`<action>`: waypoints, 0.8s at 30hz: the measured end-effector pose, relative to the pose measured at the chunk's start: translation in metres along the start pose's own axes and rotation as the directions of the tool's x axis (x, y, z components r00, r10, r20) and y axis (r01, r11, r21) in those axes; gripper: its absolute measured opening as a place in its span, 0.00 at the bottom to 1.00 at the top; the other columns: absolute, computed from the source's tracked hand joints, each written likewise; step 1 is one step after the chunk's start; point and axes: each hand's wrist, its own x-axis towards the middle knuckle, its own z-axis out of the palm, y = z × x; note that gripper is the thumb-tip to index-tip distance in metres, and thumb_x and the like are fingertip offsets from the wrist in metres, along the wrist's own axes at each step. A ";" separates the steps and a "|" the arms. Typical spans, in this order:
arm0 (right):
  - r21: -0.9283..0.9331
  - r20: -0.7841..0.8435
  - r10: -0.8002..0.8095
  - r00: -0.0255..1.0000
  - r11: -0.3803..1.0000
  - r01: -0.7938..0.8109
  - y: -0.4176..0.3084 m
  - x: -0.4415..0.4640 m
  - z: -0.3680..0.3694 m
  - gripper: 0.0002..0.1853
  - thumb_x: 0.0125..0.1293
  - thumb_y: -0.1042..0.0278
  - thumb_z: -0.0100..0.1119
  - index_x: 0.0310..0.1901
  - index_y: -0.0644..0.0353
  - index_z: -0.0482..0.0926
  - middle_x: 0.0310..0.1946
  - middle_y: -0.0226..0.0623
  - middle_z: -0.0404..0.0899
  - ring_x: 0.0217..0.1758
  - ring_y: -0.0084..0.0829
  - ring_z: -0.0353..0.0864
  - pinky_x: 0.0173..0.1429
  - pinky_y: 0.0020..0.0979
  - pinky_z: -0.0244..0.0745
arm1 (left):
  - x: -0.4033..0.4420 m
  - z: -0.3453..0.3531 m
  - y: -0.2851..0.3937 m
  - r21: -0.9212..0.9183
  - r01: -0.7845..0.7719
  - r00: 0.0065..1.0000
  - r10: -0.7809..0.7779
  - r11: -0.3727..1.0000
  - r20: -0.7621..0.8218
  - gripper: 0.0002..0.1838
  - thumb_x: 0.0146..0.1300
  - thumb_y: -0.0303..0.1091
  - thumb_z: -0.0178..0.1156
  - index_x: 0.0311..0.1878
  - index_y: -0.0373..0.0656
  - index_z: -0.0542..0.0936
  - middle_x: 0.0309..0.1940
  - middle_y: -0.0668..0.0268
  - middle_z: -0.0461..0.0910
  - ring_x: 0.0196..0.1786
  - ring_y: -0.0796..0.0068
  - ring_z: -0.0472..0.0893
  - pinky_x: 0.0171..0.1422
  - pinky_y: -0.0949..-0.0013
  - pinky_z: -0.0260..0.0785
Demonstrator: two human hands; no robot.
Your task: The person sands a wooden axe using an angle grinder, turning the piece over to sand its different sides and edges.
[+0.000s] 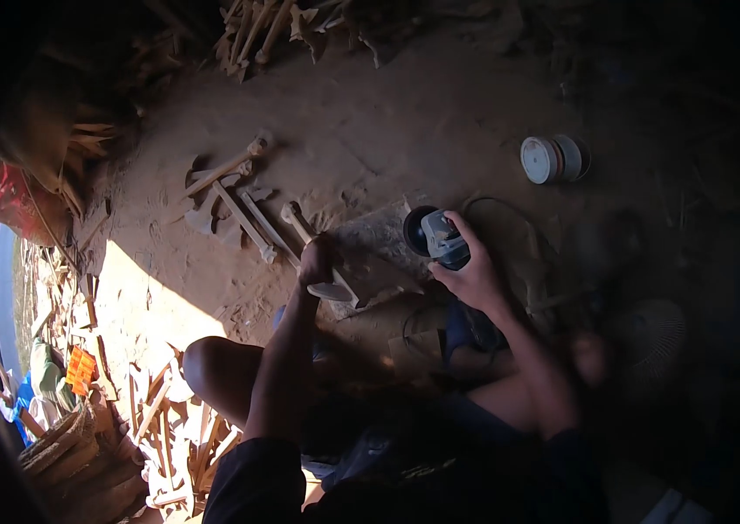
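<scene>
My left hand [318,259] is closed around a pale bone [294,215]; its knobbed end sticks out above the fist and a broad, flat end shows below. In my right hand [470,275] is an angle grinder [446,240], its dark round disc [422,230] facing left toward the bone, with a gap between them. Both hands are over the ground in front of my bent legs. My fingers partly hide the grinder's body, and whether the disc spins I cannot tell.
Several loose bones [235,196] lie on the dusty ground left of the hands. More are heaped at the top [256,31] and in sunlight at lower left [165,428]. A white bucket-like container [553,160] lies at upper right. A cord [518,214] curves behind the grinder.
</scene>
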 end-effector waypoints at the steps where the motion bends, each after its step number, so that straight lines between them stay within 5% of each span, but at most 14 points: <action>1: -0.015 -0.018 0.025 1.000 1.000 -0.025 0.000 -0.007 -0.004 0.45 0.59 0.74 0.75 0.79 0.63 0.66 0.71 0.46 0.76 0.72 0.34 0.77 0.75 0.36 0.72 | -0.014 0.009 -0.005 -0.213 0.162 0.975 -0.189 0.963 -0.114 0.10 0.76 0.39 0.59 0.46 0.41 0.81 0.31 0.64 0.83 0.33 0.62 0.86 0.39 0.59 0.80; 3: -0.026 -0.052 0.069 0.996 0.997 -0.070 0.002 -0.020 -0.008 0.45 0.58 0.74 0.76 0.78 0.63 0.67 0.67 0.46 0.78 0.70 0.34 0.79 0.75 0.36 0.72 | -0.020 0.020 -0.026 -0.689 0.303 0.795 -0.574 0.658 -0.198 0.14 0.72 0.42 0.62 0.47 0.41 0.82 0.33 0.64 0.85 0.35 0.63 0.88 0.39 0.60 0.82; 6: -0.026 -0.092 0.168 0.981 0.985 -0.171 0.003 -0.048 -0.006 0.45 0.57 0.74 0.76 0.77 0.63 0.67 0.63 0.44 0.81 0.66 0.33 0.81 0.73 0.36 0.74 | -0.015 0.025 -0.037 -0.370 0.580 0.564 -0.686 0.725 -0.459 0.17 0.68 0.45 0.63 0.47 0.38 0.83 0.35 0.59 0.88 0.37 0.62 0.89 0.42 0.61 0.82; 9: -0.034 -0.131 0.234 0.963 0.970 -0.241 0.017 -0.075 0.001 0.44 0.58 0.73 0.79 0.76 0.61 0.70 0.60 0.40 0.84 0.62 0.30 0.83 0.69 0.34 0.77 | -0.011 0.035 -0.004 -0.461 0.546 0.528 -0.715 0.699 -0.458 0.19 0.66 0.46 0.63 0.46 0.37 0.85 0.37 0.55 0.90 0.39 0.61 0.91 0.46 0.60 0.83; 13: 0.008 -0.150 0.284 0.947 0.958 -0.286 0.033 -0.092 0.013 0.44 0.58 0.72 0.79 0.76 0.62 0.69 0.60 0.40 0.83 0.62 0.29 0.82 0.68 0.33 0.77 | -0.013 0.031 -0.004 -0.302 0.658 0.472 -0.690 0.690 -0.549 0.20 0.65 0.45 0.64 0.45 0.34 0.85 0.35 0.53 0.89 0.37 0.60 0.91 0.45 0.59 0.82; 18: 0.049 -0.122 0.345 0.930 0.938 -0.342 0.030 -0.090 0.026 0.44 0.58 0.72 0.79 0.76 0.63 0.69 0.59 0.42 0.83 0.60 0.30 0.83 0.67 0.34 0.77 | -0.019 0.027 -0.021 -0.277 0.596 0.609 -0.649 0.754 -0.456 0.21 0.65 0.43 0.64 0.45 0.31 0.85 0.33 0.54 0.88 0.35 0.61 0.90 0.42 0.59 0.81; 21: 0.000 -0.117 0.334 0.935 0.942 -0.337 0.034 -0.087 0.030 0.44 0.58 0.72 0.79 0.76 0.65 0.69 0.58 0.43 0.84 0.60 0.30 0.83 0.67 0.34 0.77 | -0.020 0.037 0.029 -0.403 0.584 0.504 -0.704 0.705 -0.500 0.21 0.66 0.44 0.64 0.45 0.31 0.84 0.32 0.55 0.88 0.34 0.62 0.88 0.41 0.59 0.81; 24: -0.009 -0.097 0.310 0.946 0.950 -0.313 0.045 -0.083 0.034 0.44 0.58 0.71 0.79 0.76 0.65 0.68 0.58 0.43 0.83 0.60 0.30 0.83 0.67 0.34 0.77 | -0.016 0.040 0.039 -0.317 0.645 0.456 -0.682 0.696 -0.571 0.21 0.66 0.44 0.64 0.45 0.31 0.85 0.33 0.56 0.87 0.32 0.62 0.87 0.40 0.58 0.80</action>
